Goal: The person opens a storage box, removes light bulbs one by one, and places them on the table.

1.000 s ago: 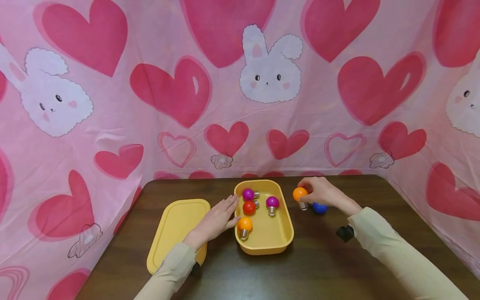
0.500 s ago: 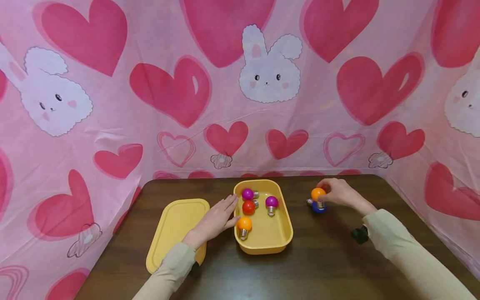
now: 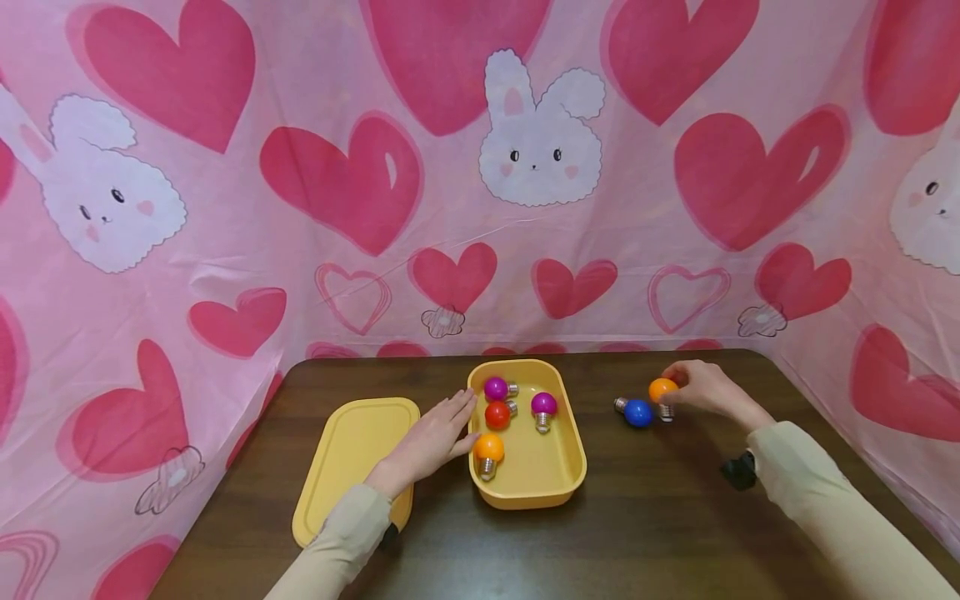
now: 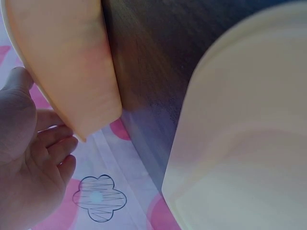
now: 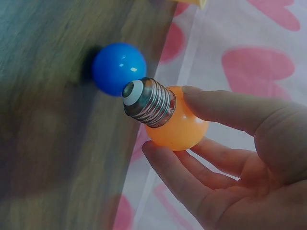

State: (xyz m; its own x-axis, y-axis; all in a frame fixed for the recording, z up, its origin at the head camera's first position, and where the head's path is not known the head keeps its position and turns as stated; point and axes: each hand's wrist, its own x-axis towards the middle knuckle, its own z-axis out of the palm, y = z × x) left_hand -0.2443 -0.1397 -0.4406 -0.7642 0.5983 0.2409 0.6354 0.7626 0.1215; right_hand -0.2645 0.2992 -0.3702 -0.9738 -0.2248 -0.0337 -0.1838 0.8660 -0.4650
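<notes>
My right hand (image 3: 705, 388) pinches an orange light bulb (image 5: 180, 125) by its round globe, between thumb and fingertips. Its silver screw base points down in the head view, just right of a blue light bulb (image 3: 638, 413) lying on the table. My left hand (image 3: 431, 435) lies with fingers extended along the left rim of a yellow box (image 3: 576, 450), touching it. Inside the box lie two purple bulbs, one at the back (image 3: 496, 388) and one at the right (image 3: 543, 404), plus a red bulb (image 3: 497, 415) and another orange bulb (image 3: 489, 449) near the left wall.
A yellow lid (image 3: 352, 458) lies flat on the dark wooden table (image 3: 600, 550), left of the box and partly under the left forearm. Pink cloth (image 3: 450, 208) with hearts and rabbits hangs behind the table and along both sides.
The right hand has carried the orange bulb rightward from beside the box, passing over the blue bulb to its right side. The left hand and the box have stayed put.
</notes>
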